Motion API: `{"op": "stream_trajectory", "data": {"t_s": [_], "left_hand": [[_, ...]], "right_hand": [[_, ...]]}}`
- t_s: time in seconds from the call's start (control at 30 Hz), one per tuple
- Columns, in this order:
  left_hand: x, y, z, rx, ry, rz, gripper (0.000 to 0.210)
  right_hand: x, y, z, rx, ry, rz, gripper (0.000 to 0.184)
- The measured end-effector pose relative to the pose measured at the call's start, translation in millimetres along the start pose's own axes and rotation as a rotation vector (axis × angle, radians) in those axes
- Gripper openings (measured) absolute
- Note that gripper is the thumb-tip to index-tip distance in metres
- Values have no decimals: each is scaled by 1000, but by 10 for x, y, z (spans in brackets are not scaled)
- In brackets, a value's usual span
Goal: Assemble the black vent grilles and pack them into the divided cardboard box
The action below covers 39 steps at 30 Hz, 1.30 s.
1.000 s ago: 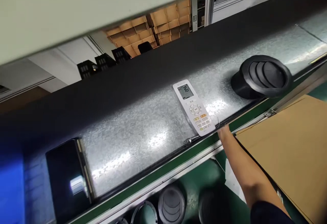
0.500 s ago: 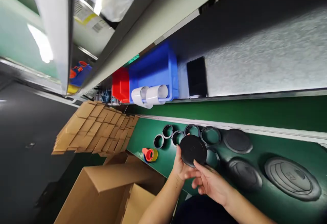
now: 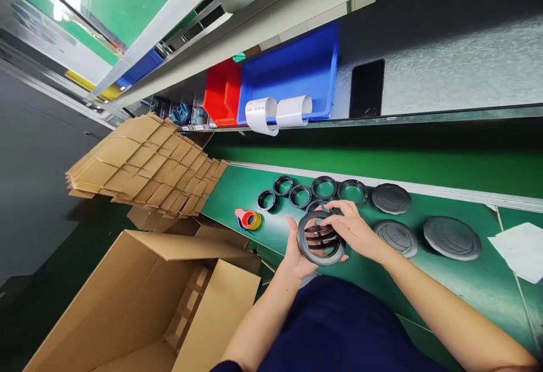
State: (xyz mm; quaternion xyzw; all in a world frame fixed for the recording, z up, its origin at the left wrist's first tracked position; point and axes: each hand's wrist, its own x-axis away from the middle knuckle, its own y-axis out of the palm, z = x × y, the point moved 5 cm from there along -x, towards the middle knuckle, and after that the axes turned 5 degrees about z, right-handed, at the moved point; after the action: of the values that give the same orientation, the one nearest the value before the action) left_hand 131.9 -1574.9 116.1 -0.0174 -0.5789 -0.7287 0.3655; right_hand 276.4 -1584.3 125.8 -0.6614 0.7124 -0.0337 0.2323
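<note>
Both hands hold a round black vent (image 3: 320,239) with louvre slats, just above the near edge of the green bench (image 3: 424,279). My left hand (image 3: 297,253) cups it from below and behind. My right hand (image 3: 354,230) grips its upper right rim with fingers over the slats. Behind the vent lie several black rings (image 3: 322,186) in a row, and to the right three round black vent discs (image 3: 452,238).
An orange tape dispenser (image 3: 249,219) sits left of the rings. An open cardboard box (image 3: 139,298) stands at lower left, with stacked cardboard dividers (image 3: 144,165) behind. A blue bin (image 3: 292,75), red bin (image 3: 221,92), label rolls (image 3: 278,113) and dark phone (image 3: 367,88) are on the shelf. White paper (image 3: 520,250) lies far right.
The view swung from the shelf down to the bench. The black part, held back side up before, is now turned with its slats facing me, and both hands have drawn closer to my body.
</note>
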Motion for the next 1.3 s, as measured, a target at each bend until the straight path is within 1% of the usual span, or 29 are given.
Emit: {"op": "stream_trajectory", "data": {"t_s": [0.17,0.27,0.37,0.5,0.63,0.8,0.9,1.03,1.2,1.3], "left_hand": [[151,17,15,30,-8,-61,83],[202,54,43,33,-30,-102,87],[226,57,61,45,-42,-122,90],[226,-15,56,65,-66,-88,90],[205,-124,43,95,-108,-46,89],[163,-270,40,126,-131,22,82],[148,-323,43,121,-129,52,80],[151,-331,55,85,-132,63,84],[163,-265,98,38,-137,8,88],[173,-236,121,16,-138,7,88]], "right_hand": [[38,46,-192,-145,36,4,51],[60,85,-234,-228,75,12,51],[88,123,-243,-236,90,21,53],[119,144,-197,-221,131,62,58],[169,178,-113,-240,181,90,57],[274,233,-36,-248,180,110,54],[331,271,3,-230,179,96,55],[355,289,2,-239,189,90,56],[311,288,-87,-225,147,88,52],[289,294,-130,-218,130,91,52]]}}
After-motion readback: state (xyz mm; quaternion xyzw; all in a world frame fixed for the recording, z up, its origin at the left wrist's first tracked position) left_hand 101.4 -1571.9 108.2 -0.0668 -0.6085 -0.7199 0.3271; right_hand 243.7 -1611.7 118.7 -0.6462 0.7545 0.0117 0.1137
